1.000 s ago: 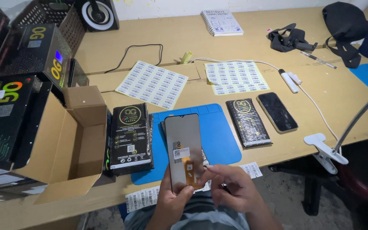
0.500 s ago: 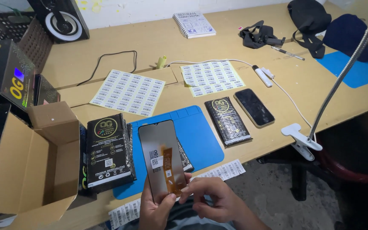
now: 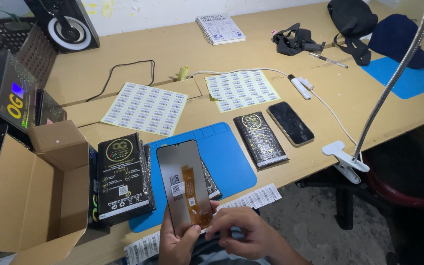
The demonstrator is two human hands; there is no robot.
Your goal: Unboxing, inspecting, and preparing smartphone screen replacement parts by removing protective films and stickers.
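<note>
Flanked by black packaged box point(image 3: 122, 179), open cardboard box point(image 3: 35, 196) and blue mat point(image 3: 222, 162): phone screen panel point(image 3: 185, 189), upright above desk edge, gripped by left hand point(image 3: 177, 243); right hand point(image 3: 244, 235) pinching its lower corner.

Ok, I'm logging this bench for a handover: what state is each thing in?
Phone screen panel: held upright, back facing the camera.
Left hand: gripping the panel's bottom.
Right hand: fingertips on the panel's lower edge.
Cardboard box: open.
Phone: flat, screen dark.
</note>
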